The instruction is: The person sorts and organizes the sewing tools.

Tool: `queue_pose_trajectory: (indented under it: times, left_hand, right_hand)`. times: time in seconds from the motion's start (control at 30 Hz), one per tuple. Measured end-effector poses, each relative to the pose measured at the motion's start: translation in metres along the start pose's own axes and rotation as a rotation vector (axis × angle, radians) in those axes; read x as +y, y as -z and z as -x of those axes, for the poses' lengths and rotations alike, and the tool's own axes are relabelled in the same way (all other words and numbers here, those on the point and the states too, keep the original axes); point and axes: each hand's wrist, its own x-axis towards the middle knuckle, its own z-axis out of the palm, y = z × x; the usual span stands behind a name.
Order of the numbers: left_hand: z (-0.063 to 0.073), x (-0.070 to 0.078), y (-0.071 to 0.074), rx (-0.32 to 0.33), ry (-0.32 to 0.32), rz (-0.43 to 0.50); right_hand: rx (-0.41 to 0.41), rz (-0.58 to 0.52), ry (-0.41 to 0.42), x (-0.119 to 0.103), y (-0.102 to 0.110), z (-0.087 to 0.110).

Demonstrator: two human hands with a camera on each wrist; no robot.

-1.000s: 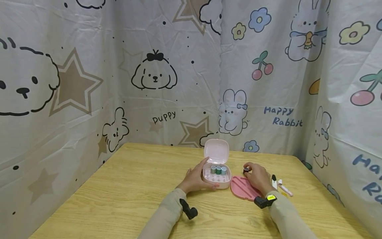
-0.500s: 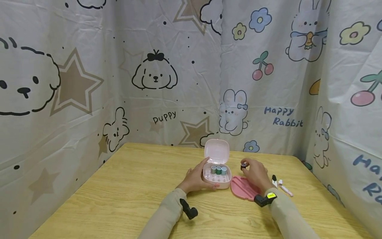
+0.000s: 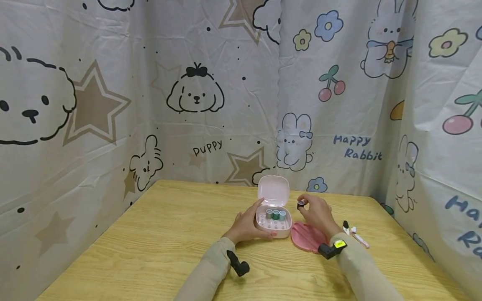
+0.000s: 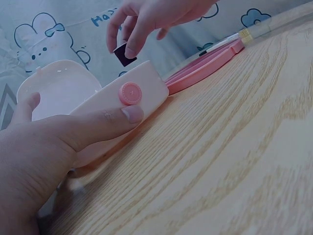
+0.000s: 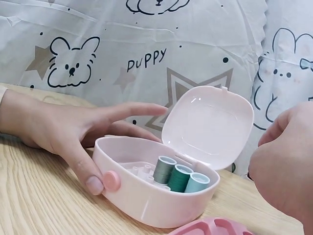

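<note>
My left hand (image 3: 244, 223) grips the left side of a pale pink box (image 5: 156, 210), its thumb at the front beside a round pink button (image 5: 112, 180). The box stands with its lid (image 5: 208, 127) raised. Inside, along the right part in the right wrist view, three thread spools stand upright: grey-green (image 5: 164, 170), dark green (image 5: 181, 178) and light blue (image 5: 197, 183). Small pegs (image 5: 145, 169) fill the floor beside them. My right hand (image 3: 318, 215) pinches a dark thread spool (image 4: 124, 55) between thumb and fingers, in the air to the right of the box.
A darker pink moulded tray (image 3: 306, 240) lies against the box's right side, partly under my right forearm. Farther right on the wooden table (image 3: 169, 251) are a small black-and-white tool (image 3: 346, 226) and a slim pink-and-white tool (image 3: 361, 239). Printed curtains surround the table.
My right hand has lifted the dark spool from beyond the tray and moved it left, nearer the box. The left hand and the box have stayed in place.
</note>
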Motion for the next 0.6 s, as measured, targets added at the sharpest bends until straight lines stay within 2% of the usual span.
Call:
queue_pose_trajectory:
  times: [0.13, 0.37, 0.6]
  left_hand:
    - [0.000, 0.000, 0.000, -0.002, 0.000, -0.004]
    - [-0.001, -0.001, 0.000, -0.003, -0.004, -0.001]
    - [-0.001, -0.002, 0.000, -0.007, -0.008, -0.013]
  right_hand:
    - [-0.006, -0.014, 0.008, -0.006, -0.001, -0.002]
    - [0.025, -0.030, 0.074, -0.020, -0.007, -0.005]
    - [0.006, -0.049, 0.082, -0.039, -0.015, -0.009]
